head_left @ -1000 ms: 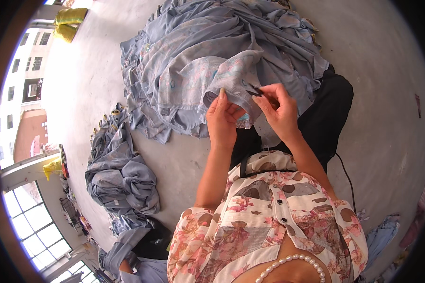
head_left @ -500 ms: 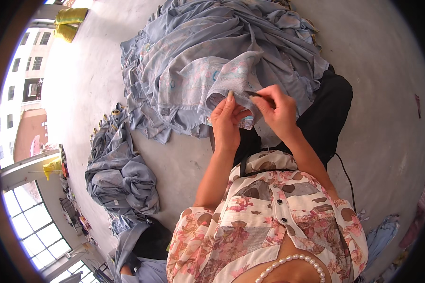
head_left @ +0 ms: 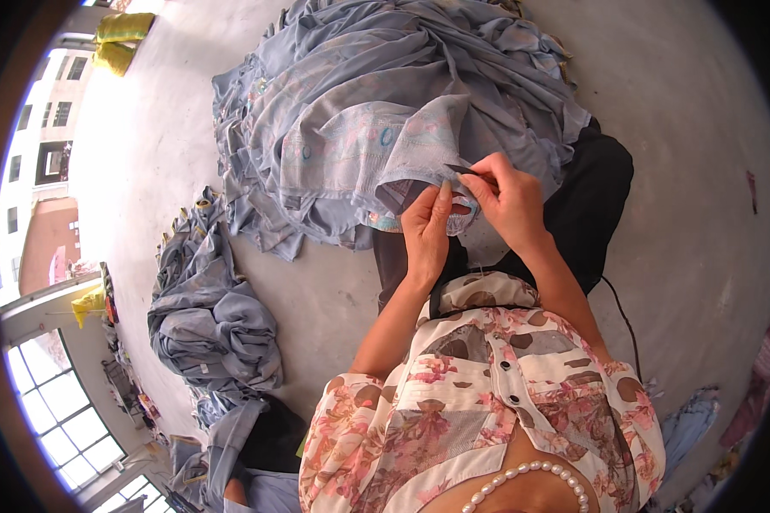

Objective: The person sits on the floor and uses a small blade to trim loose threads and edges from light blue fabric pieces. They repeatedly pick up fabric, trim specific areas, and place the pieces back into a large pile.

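Note:
A big heap of grey-blue patterned cloth spreads in front of me and reaches my dark-trousered knees. One embroidered edge, with pale pink and turquoise figures, is lifted at its near side. My left hand pinches that edge, thumb on top and fingers inside the fold. Close beside it, my right hand is closed around a small dark pointed tool, whose tip lies against the cloth by my left thumb. Most of the tool is hidden in my fingers, so its exact kind does not show.
A bunched grey-blue cloth pile lies on the grey concrete floor to the left. Below it, part of another person shows beside more cloth. A thin black cord runs by my right side. Light blue cloth lies at the lower right.
My left hand has slid right along the cloth edge, closer to my right hand. The dark tool now shows more, its tip pointing left over the edge.

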Available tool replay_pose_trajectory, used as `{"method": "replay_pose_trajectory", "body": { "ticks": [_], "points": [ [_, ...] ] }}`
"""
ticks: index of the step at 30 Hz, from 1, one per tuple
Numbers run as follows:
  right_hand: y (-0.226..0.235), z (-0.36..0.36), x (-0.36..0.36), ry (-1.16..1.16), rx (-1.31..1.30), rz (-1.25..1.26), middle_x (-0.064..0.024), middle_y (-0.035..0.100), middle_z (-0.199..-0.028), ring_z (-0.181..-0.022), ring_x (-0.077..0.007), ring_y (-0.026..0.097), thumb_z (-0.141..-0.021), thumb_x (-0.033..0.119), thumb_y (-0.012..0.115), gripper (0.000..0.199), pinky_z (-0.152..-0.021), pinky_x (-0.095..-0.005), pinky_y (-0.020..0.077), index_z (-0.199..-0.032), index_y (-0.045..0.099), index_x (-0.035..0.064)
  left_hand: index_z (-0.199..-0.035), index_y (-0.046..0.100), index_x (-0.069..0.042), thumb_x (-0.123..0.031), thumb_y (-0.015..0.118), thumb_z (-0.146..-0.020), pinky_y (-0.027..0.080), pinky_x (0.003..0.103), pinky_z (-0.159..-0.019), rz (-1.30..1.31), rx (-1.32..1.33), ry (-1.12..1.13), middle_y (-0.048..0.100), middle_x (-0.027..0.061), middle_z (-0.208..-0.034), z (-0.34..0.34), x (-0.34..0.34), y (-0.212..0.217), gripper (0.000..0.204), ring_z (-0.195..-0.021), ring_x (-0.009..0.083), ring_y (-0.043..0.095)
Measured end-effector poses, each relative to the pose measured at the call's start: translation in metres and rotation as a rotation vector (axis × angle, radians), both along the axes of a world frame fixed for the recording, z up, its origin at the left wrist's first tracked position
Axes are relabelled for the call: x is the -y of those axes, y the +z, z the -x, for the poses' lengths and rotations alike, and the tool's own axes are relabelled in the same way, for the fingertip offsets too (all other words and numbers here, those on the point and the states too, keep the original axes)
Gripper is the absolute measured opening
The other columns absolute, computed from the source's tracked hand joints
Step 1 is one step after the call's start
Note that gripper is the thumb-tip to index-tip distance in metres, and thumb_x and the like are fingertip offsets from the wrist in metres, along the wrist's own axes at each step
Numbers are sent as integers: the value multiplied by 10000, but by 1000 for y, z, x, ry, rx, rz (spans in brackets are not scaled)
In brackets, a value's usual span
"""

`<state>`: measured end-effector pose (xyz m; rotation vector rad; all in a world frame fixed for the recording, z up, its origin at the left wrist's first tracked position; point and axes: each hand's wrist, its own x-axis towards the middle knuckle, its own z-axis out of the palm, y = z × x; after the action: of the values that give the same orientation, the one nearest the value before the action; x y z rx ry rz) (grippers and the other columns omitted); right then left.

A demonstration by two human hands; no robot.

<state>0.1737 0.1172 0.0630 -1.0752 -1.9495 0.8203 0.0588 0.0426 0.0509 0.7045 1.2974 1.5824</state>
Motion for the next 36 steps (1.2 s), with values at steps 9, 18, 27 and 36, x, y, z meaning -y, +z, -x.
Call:
{"method": "replay_pose_trajectory", "body": {
  "ticks": [9, 18, 27, 36],
  "points": [
    [-4, -15, 0, 121, -87, 169, -52, 610, -634, -535, -140, 587, -804, 233, 715, 259, -506, -267, 451, -878, 560, 40, -871, 606, 27, -264, 519, -960, 459, 233, -670, -7, -28, -20, 618, 46, -810, -2, 3, -5, 317, -731, 134, 623],
    [-2, -16, 4, 35, -320, 313, -32, 630, -691, -609, -65, 578, -829, 176, 702, 225, -535, -222, 437, -905, 569, 11, -943, 613, 43, -239, 517, -961, 486, 253, -682, -36, -32, -40, 625, 63, -859, -1, 1, -4, 299, -745, 150, 621],
    [-2, -22, 5, 126, -184, 273, -60, 646, -696, -609, -76, 605, -837, 162, 692, 217, -532, -221, 456, -875, 553, 0, -959, 614, 51, -237, 522, -958, 502, 263, -674, -17, -30, -49, 626, 75, -875, 0, 3, -9, 302, -738, 165, 632],
    [1, -26, -1, 55, -330, 409, -36, 634, -732, -656, -54, 575, -844, 134, 684, 199, -582, -195, 449, -898, 552, -5, -926, 608, 51, -207, 523, -958, 494, 246, -666, -14, -39, -56, 624, 64, -868, -2, 5, -12, 274, -728, 148, 632]
  ]
}}
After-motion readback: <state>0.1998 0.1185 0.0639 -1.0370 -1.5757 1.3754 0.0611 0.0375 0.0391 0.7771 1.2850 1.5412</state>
